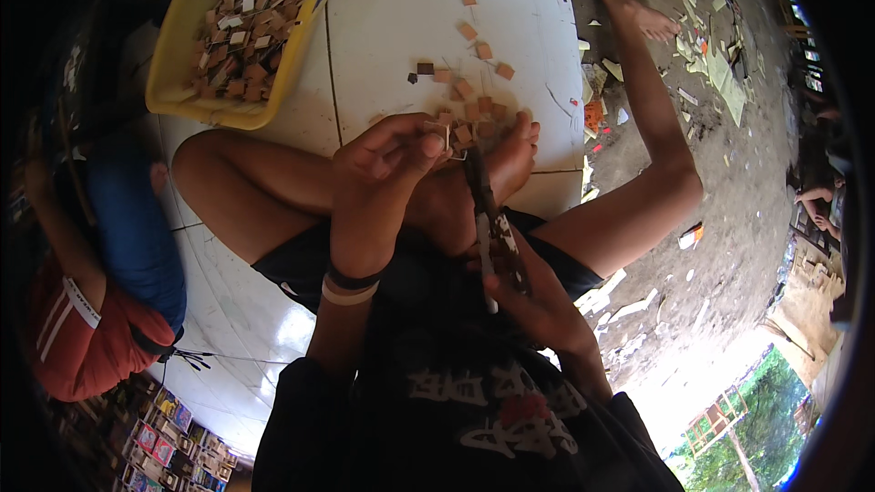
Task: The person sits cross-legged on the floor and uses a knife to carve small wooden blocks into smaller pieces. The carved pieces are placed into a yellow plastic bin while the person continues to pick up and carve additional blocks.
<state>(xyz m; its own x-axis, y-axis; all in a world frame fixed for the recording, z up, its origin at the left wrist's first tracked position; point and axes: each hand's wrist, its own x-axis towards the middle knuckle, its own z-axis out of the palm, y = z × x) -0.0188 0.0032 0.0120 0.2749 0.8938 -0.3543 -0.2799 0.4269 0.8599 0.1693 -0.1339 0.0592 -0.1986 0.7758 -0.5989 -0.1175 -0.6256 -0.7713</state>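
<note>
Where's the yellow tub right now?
The yellow tub sits at the upper left of the head view, on the white tiles, just beyond the person's left knee, holding small brown pieces.

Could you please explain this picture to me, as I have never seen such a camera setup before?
There is no machine here: a person works with two bare hands. The single picture comes from a wide fisheye camera on their head, looking down, so straight edges bend. The person sits on a white tiled floor. The left hand appears to pinch a small piece between its fingers, while the right hand grips a dark, worn tool. Small brown squares lie scattered ahead, and a yellow tub holds many more, mixed with white ones.
</note>
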